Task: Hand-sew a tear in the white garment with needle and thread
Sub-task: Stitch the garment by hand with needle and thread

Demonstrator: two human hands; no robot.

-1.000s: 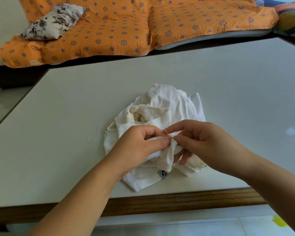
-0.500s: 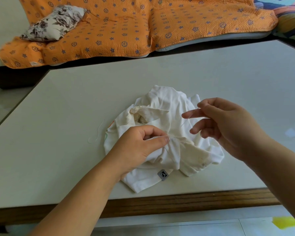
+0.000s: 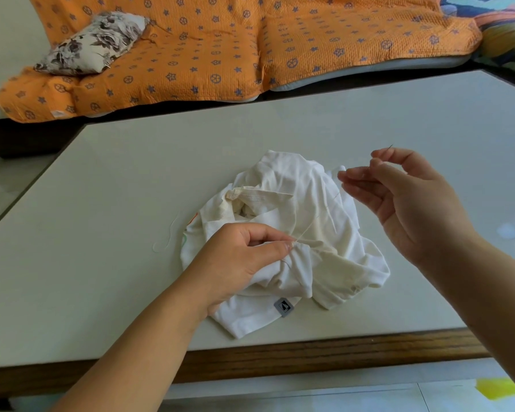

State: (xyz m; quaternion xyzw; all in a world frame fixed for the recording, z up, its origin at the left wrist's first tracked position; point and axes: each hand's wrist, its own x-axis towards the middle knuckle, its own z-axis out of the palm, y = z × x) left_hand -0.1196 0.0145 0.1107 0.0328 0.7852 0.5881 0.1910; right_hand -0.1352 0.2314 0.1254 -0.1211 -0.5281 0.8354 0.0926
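Head view. The white garment (image 3: 295, 185) lies bunched on the worktop (image 3: 131, 203), nearer the near edge than the far one, its grey label (image 3: 283, 306) towards me.

Left grip (image 3: 244, 257): thumb and forefinger narrow, pinching a fold of the cloth at the bunch's middle. The tear itself is too small to make out.

Right grip (image 3: 405, 203): thumb and forefinger hold the needle (image 3: 389, 147), point up and away from me. The other fingers are loose and spread. The hand is raised off the garment's right side.

The thread (image 3: 305, 231) runs fine and pale from the left pinch up towards the right grip. Whether it is taut I cannot tell.

Judgement: a stitch is being drawn through.
- Pull along the line of the thread until it just seats, no harder, or the knit will pucker.
- Keep the left pinch close to the exit point so the fold does not lift.
- Watch for a loop snagging on the folds.

Containers: none in view. A loose thread piece (image 3: 167, 239) lies bare on the worktop, just left of the garment.
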